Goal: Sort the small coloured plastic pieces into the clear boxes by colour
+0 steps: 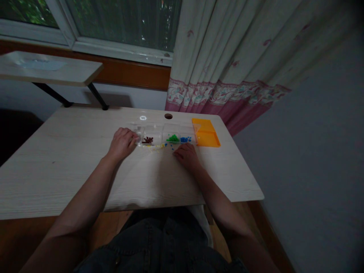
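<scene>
My left hand (123,142) rests on the pale wooden table (71,163), fingers curled against the left end of a clear compartment box (159,133). The box holds dark red beads (147,140), green beads (172,138) and blue beads (184,139) in separate cells. My right hand (186,154) lies palm down just in front of the box, fingers bent and pressed to the tabletop by a few loose blue beads (172,147). A thin yellow strand (155,148) lies between my hands. What the fingers hold, if anything, is too small to see.
An orange tray (205,132) sits right of the box. A round cable hole (168,116) is in the table behind it. A second desk (48,68) stands at the back left under the window. A curtain (227,57) hangs at the back right.
</scene>
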{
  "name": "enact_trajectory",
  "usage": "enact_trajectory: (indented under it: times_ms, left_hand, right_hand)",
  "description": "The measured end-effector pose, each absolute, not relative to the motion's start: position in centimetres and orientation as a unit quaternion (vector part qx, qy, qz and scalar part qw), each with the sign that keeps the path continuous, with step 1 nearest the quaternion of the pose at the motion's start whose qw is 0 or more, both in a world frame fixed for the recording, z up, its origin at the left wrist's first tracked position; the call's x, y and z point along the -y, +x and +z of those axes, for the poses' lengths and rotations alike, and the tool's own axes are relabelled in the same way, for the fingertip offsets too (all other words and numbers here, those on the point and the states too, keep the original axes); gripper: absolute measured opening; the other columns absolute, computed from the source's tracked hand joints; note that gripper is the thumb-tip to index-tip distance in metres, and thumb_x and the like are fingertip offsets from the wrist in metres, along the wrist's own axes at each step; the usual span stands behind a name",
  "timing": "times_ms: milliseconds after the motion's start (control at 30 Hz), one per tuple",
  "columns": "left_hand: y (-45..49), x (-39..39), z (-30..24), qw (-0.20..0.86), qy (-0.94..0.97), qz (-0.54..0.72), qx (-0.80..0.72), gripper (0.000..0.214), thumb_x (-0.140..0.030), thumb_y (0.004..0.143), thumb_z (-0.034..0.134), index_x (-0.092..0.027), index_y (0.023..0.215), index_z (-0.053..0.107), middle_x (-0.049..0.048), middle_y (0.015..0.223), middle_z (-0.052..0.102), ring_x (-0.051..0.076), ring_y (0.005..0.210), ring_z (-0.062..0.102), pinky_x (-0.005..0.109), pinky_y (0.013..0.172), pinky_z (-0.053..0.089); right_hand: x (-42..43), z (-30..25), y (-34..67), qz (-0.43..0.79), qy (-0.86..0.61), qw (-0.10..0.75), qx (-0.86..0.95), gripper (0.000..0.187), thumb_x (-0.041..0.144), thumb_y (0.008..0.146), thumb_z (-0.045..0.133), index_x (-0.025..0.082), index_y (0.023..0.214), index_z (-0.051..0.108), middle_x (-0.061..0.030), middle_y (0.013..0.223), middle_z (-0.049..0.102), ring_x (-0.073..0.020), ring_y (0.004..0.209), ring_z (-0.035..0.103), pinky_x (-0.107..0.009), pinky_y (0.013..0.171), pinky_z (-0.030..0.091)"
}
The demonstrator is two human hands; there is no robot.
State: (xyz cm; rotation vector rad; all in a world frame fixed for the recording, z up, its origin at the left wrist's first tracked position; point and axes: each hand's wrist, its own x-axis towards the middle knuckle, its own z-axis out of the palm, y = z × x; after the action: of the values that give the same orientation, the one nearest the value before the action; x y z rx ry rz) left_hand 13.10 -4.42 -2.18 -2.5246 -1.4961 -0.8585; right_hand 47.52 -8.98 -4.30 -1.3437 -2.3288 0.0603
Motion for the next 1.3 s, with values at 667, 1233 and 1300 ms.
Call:
enact_trajectory:
  times_ms: [667,1233,1300]
  left_hand:
    - [11.6,3.3,-3.4,0.111,-0.786,-0.276,0.542,0.033,-0.037,0.098,0.044,-0.016,0.091,0.069,0.0126,0.088,0.064,0.029,0.09,0.054,0.045,0.085,0.044]
    - [15.1,5.5,-1.9,0.018,-0.848,-0.291,0.443,0.028,-0.036,0.098,0.048,-0.018,0.094,0.069,0.0111,0.09,0.065,0.027,0.091,0.055,0.044,0.087,0.044]
    - [15.4,5.7,-1.8,0.01,-0.857,-0.283,0.431,0.027,-0.036,0.098,0.048,-0.019,0.093,0.069,0.0106,0.089,0.065,0.026,0.09,0.055,0.043,0.086,0.044]
  right_hand:
    - [9.1,-4.1,47.5,0.008,-0.483,0.241,0.842,0.015,0.028,0.093,0.063,0.023,0.092,0.078,-0.0061,0.097,0.072,-0.0221,0.101,0.058,-0.037,0.096,0.04]
    - [6.7,-3.9,50.5,-0.095,-0.667,0.365,0.643,0.02,0.034,0.094,0.059,0.023,0.09,0.076,-0.0074,0.096,0.071,-0.0253,0.098,0.054,-0.04,0.086,0.034]
    - [6.5,-4.1,50.7,-0.088,-0.677,0.361,0.635,0.021,0.033,0.094,0.058,0.023,0.091,0.076,-0.008,0.096,0.07,-0.0256,0.098,0.052,-0.04,0.085,0.033]
